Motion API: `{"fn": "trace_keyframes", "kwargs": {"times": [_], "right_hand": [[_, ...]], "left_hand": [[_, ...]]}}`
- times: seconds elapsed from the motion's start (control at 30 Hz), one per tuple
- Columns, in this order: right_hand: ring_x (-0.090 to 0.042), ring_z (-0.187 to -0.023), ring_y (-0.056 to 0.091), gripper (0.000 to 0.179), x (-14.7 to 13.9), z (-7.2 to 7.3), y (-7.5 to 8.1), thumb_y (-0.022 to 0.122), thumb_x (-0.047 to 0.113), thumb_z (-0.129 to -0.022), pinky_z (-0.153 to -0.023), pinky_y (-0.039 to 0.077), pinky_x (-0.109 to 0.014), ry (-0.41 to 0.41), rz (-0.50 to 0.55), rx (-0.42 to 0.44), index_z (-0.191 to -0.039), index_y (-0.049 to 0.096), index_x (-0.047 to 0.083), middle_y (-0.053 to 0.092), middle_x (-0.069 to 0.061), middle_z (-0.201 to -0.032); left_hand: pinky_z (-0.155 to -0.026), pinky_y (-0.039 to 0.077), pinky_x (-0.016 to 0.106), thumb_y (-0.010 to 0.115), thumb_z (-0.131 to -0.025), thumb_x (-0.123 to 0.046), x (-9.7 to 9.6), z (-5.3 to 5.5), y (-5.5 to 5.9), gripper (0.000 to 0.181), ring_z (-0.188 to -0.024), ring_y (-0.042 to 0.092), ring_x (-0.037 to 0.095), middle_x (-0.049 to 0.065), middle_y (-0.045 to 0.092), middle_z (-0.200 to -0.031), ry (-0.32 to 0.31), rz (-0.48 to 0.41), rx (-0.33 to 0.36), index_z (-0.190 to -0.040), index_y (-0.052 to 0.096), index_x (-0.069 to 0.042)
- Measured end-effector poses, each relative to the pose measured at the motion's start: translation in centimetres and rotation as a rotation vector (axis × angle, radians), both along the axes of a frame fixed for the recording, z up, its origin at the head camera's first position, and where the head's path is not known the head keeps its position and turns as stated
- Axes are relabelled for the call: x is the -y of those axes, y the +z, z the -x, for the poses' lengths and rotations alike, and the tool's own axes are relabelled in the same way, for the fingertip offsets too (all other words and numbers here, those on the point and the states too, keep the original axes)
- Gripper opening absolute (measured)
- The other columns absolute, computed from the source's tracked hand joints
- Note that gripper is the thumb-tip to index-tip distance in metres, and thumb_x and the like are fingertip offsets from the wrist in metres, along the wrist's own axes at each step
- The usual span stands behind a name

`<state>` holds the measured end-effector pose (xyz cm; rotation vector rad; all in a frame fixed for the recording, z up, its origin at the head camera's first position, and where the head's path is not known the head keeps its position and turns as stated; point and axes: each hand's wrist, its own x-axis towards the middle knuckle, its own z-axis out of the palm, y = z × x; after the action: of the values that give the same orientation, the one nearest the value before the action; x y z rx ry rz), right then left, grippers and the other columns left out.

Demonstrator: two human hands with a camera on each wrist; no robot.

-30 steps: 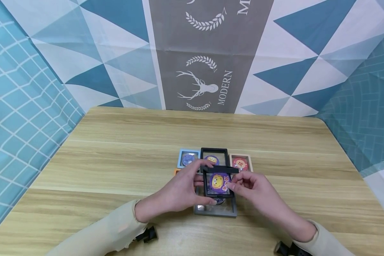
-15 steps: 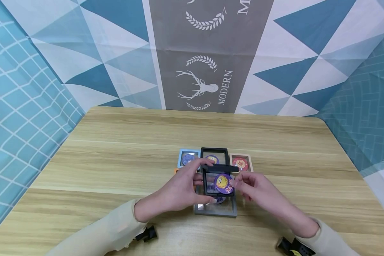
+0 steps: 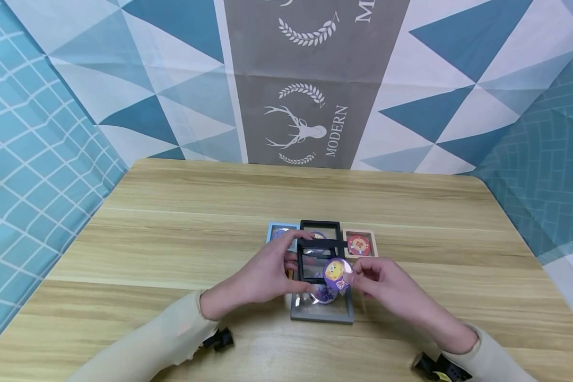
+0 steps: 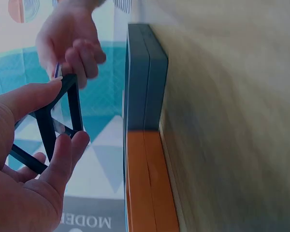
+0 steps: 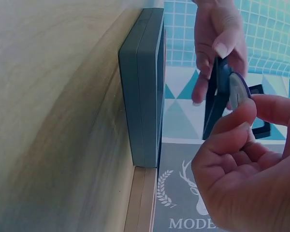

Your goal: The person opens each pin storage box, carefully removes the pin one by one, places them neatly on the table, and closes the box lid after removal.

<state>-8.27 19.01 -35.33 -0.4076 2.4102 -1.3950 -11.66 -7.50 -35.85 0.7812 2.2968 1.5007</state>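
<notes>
My left hand holds a small black hinged display frame by its edges, its two halves swung apart. Clear film spans the lower half. In my right hand, thumb and fingers pinch a round purple badge with a yellow cartoon face, by its right edge. The badge overlaps the frame's lower right corner in the head view. Seen from the right wrist, the badge stands edge-on beside the frame; whether they touch, I cannot tell.
Below the hands a grey display frame with a purple badge lies on the wooden table. Around it lie a black frame, a light blue frame, a cream frame with a red badge, and an orange frame.
The badge has come away from the middle of the held frame toward its lower right corner, pinched by my right hand. My left hand and the frame have shifted slightly up and left.
</notes>
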Motion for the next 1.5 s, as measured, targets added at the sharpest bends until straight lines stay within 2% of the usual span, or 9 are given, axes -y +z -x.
{"fn": "trace_keyframes", "kwargs": {"times": [0.17, 0.23, 0.4, 0.53, 0.73, 0.9, 1.17, 1.27, 1.5], "right_hand": [[-0.012, -0.057, 0.047, 0.025, 0.1, -0.2, 0.0, 0.065, 0.024, -0.097, -0.050, 0.041, -0.026, 0.086, 0.025, 0.022, -0.084, 0.063, 0.003, 0.051, 0.000, -0.065], [-0.009, -0.057, 0.047, 0.022, 0.2, -0.4, -0.2, 0.065, 0.025, -0.097, -0.049, 0.040, -0.025, 0.138, 0.017, 0.012, -0.084, 0.065, 0.007, 0.052, 0.002, -0.066], [-0.001, -0.055, 0.045, 0.016, 0.8, -1.3, -0.7, 0.068, 0.027, -0.095, -0.046, 0.039, -0.020, 0.304, -0.048, -0.037, -0.081, 0.069, 0.019, 0.054, 0.012, -0.064], [0.003, -0.052, 0.041, 0.020, 1.5, -2.1, -1.1, 0.071, 0.029, -0.093, -0.046, 0.033, -0.017, 0.368, -0.124, -0.035, -0.075, 0.068, 0.023, 0.048, 0.017, -0.058], [0.003, -0.051, 0.041, 0.023, 2.0, -2.5, -1.6, 0.074, 0.026, -0.091, -0.047, 0.035, -0.018, 0.369, -0.233, -0.062, -0.069, 0.067, 0.023, 0.048, 0.019, -0.056], [0.002, -0.053, 0.045, 0.020, 2.2, -2.6, -1.8, 0.074, 0.024, -0.090, -0.049, 0.040, -0.020, 0.350, -0.313, -0.113, -0.071, 0.071, 0.023, 0.054, 0.020, -0.060], [0.002, -0.055, 0.046, 0.016, 2.5, -2.6, -1.9, 0.074, 0.024, -0.091, -0.050, 0.042, -0.021, 0.318, -0.383, -0.179, -0.076, 0.074, 0.019, 0.055, 0.020, -0.063], [0.001, -0.052, 0.046, 0.018, 2.5, -2.7, -1.8, 0.075, 0.024, -0.090, -0.048, 0.041, -0.021, 0.308, -0.391, -0.165, -0.072, 0.073, 0.020, 0.053, 0.021, -0.059], [-0.001, -0.040, 0.046, 0.026, 2.4, -2.8, -1.7, 0.075, 0.025, -0.090, -0.041, 0.040, -0.022, 0.288, -0.357, -0.055, -0.065, 0.069, 0.023, 0.049, 0.019, -0.048]], "left_hand": [[-0.081, 0.057, 0.031, 0.087, -0.075, -0.004, 0.4, 1.1, -0.5, 0.086, -0.101, 0.069, 0.024, 0.018, 0.055, -0.132, 0.014, -0.012, 0.021, -0.145, 0.037, -0.010], [-0.079, 0.058, 0.030, 0.086, -0.075, -0.003, 0.5, 1.3, -0.5, 0.086, -0.098, 0.070, 0.023, 0.019, 0.057, -0.130, 0.024, -0.018, 0.039, -0.145, 0.038, -0.011], [-0.079, 0.058, 0.029, 0.086, -0.074, -0.001, 0.5, 1.5, -0.5, 0.086, -0.096, 0.070, 0.021, 0.018, 0.058, -0.129, 0.034, -0.029, 0.077, -0.144, 0.039, -0.015], [-0.081, 0.058, 0.032, 0.086, -0.074, -0.001, 0.5, 1.4, -0.5, 0.085, -0.097, 0.070, 0.023, 0.018, 0.056, -0.130, 0.036, -0.020, 0.074, -0.143, 0.039, -0.015], [-0.081, 0.058, 0.034, 0.087, -0.074, -0.002, 0.4, 1.5, -0.5, 0.085, -0.100, 0.070, 0.024, 0.018, 0.058, -0.129, 0.027, -0.019, 0.060, -0.144, 0.039, -0.013], [-0.081, 0.057, 0.034, 0.087, -0.074, -0.003, 0.4, 1.5, -0.6, 0.088, -0.100, 0.069, 0.021, 0.016, 0.061, -0.128, 0.024, -0.015, 0.080, -0.146, 0.037, -0.012], [-0.081, 0.057, 0.030, 0.088, -0.074, -0.005, 0.4, 1.5, -0.6, 0.090, -0.105, 0.068, 0.019, 0.015, 0.057, -0.132, 0.023, -0.011, 0.054, -0.147, 0.037, -0.010], [-0.081, 0.057, 0.031, 0.088, -0.074, -0.005, 0.4, 1.5, -0.6, 0.090, -0.105, 0.068, 0.020, 0.015, 0.058, -0.132, 0.020, -0.015, 0.052, -0.147, 0.037, -0.010], [-0.081, 0.057, 0.031, 0.088, -0.074, -0.004, 0.5, 1.4, -0.6, 0.089, -0.104, 0.069, 0.022, 0.016, 0.060, -0.130, 0.018, -0.017, 0.053, -0.147, 0.037, -0.011]]}}
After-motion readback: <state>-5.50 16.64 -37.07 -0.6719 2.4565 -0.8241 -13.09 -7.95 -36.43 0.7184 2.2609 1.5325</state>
